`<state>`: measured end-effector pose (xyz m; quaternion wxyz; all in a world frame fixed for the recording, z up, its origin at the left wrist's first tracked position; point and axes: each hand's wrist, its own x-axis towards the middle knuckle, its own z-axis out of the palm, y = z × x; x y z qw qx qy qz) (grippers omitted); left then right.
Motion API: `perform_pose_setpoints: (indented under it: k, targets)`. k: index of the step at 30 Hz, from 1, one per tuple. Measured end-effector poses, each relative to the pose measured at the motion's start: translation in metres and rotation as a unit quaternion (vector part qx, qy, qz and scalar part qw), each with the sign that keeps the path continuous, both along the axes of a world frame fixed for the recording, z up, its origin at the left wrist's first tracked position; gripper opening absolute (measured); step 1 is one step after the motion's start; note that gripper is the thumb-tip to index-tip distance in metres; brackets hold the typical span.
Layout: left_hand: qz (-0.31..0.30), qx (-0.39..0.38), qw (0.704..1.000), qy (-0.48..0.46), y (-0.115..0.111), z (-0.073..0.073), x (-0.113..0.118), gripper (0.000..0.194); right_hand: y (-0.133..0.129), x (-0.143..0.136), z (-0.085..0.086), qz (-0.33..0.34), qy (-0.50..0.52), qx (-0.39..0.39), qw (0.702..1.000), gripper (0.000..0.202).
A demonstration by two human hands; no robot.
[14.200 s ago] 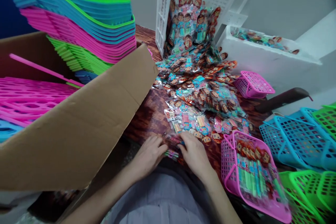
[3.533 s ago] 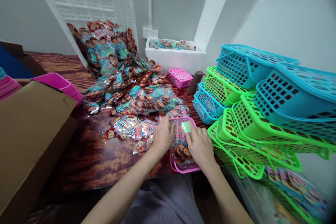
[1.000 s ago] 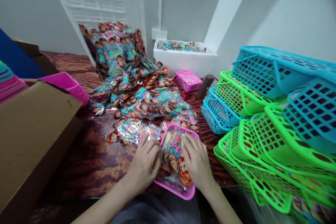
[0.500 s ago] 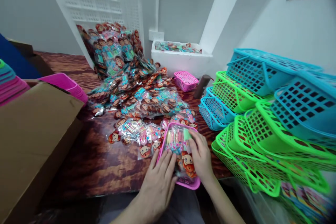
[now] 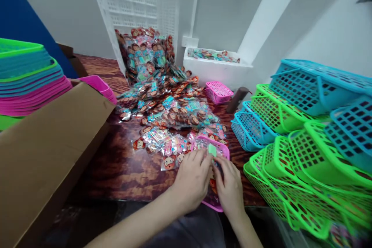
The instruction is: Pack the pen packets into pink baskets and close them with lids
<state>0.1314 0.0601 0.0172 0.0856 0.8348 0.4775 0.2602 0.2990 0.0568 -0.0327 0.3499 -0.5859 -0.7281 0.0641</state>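
Note:
At the front of the table stands a small pink basket (image 5: 225, 150), with clear packets printed with cartoon faces inside it. My left hand (image 5: 192, 178) and my right hand (image 5: 231, 186) come together over the basket, fingers curled around a clear packet (image 5: 212, 150) with a pale green piece showing at its top. Most of that packet is hidden behind my fingers. Just left of the basket, more cartoon-face packets (image 5: 170, 162) lie loose on the dark wood-patterned table (image 5: 128, 174).
A packet heap spills from a tipped white crate (image 5: 130, 4). Behind stand a white foam box (image 5: 212, 68) and another pink basket (image 5: 218, 93). Green baskets (image 5: 286, 186) and blue baskets (image 5: 308, 85) are stacked right. A cardboard box (image 5: 55, 155) and nested baskets (image 5: 29, 73) stand left.
My left hand has moved from the basket's left side to over its middle, close to my right hand. Both hands now grip a packet there. The view has shifted left.

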Motion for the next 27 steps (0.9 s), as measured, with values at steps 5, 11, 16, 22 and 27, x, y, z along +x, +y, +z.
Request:
perform_pose_setpoints:
  k: [5, 11, 16, 22, 27]
  targets:
    - [-0.081, -0.073, 0.992, 0.068, 0.037, -0.017, -0.008, 0.051, -0.015, 0.001, 0.003, -0.042, -0.078, 0.022, 0.996, 0.03]
    - [-0.147, -0.139, 0.974, 0.101, 0.064, -0.014, -0.013, 0.056, -0.019, -0.001, -0.006, -0.037, -0.151, 0.039, 0.987, 0.039]
    - [-0.098, -0.043, 0.986, 0.13, 0.053, -0.029, 0.007, 0.052, -0.009, -0.003, -0.021, -0.035, -0.168, 0.099, 0.98, 0.043]
    - [-0.058, -0.072, 0.991, 0.097, 0.045, -0.027, 0.007, 0.052, -0.001, 0.005, -0.02, -0.022, -0.124, 0.101, 0.987, 0.041]
    - [-0.031, -0.137, 0.989, -0.05, 0.022, -0.003, -0.011, 0.045, 0.005, 0.033, -0.012, 0.07, -0.079, 0.128, 0.986, 0.039]
